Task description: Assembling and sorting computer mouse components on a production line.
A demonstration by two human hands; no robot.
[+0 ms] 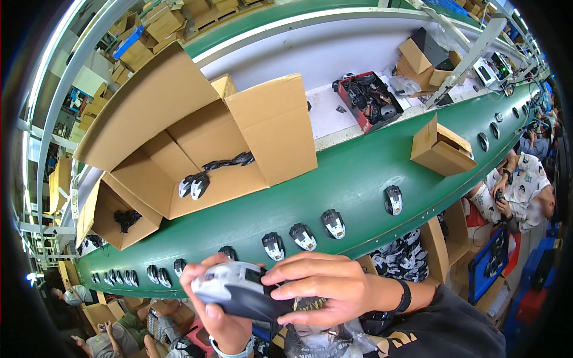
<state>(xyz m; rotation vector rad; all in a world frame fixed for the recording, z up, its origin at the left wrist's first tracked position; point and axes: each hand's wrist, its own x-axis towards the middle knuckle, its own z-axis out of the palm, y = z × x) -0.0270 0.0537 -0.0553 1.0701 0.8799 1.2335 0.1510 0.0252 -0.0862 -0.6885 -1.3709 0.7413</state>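
Near the belt's front edge I hold a white and black computer mouse (242, 290) up close. My left hand (210, 316) is closed around its white end, fingers behind and thumb in front. My right hand (337, 286) has its fingers on the top and side of the dark end, with the thumb lower down; the mouse sits between them. Its underside is hidden. Just beyond my hands, similar mice, such as this mouse (303, 237), lie in a spaced row on the green conveyor belt (364, 179).
A large open cardboard box (271, 128) with a few mice stands on the belt's far side. Beyond it are a red-edged box of dark parts (371, 102) and a small carton (441, 148). Right of me is a pile of mice (401, 258). A co-worker (516, 191) sits at the right.
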